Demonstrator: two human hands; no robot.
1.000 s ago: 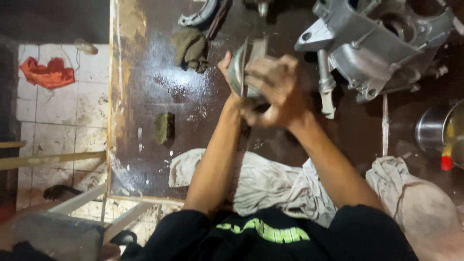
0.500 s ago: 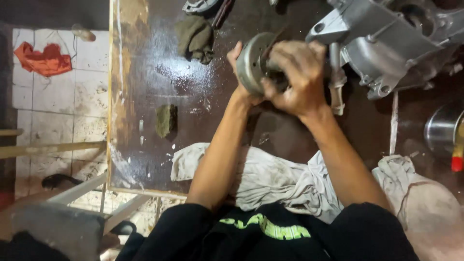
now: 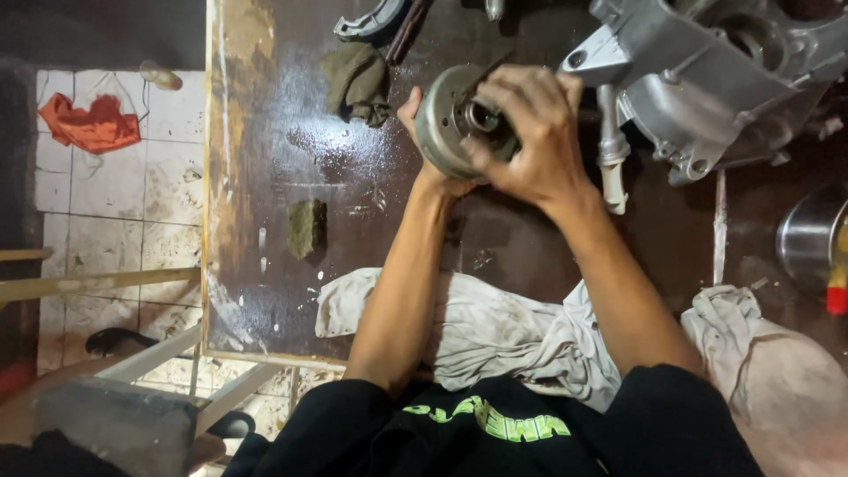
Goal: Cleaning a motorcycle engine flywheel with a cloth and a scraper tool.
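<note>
Head view | round metal drum point(image 3: 446, 124) between hands | left hand point(image 3: 424, 146) cupping it | right hand point(image 3: 530, 132) gripping its face

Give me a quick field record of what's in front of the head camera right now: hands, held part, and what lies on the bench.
left hand: grips the round metal drum from behind, off the bench
right hand: fingers over the drum's open face, at its centre hub
bench: dark, wet-looking top
engine casing: grey metal, right of the hands
white cloth: crumpled at the near edge, under the forearms
green rag: left of the drum
sponge pad: lies alone on the bench
steel pot: far right, partly cut off
red cloth: on the tiled floor
</note>
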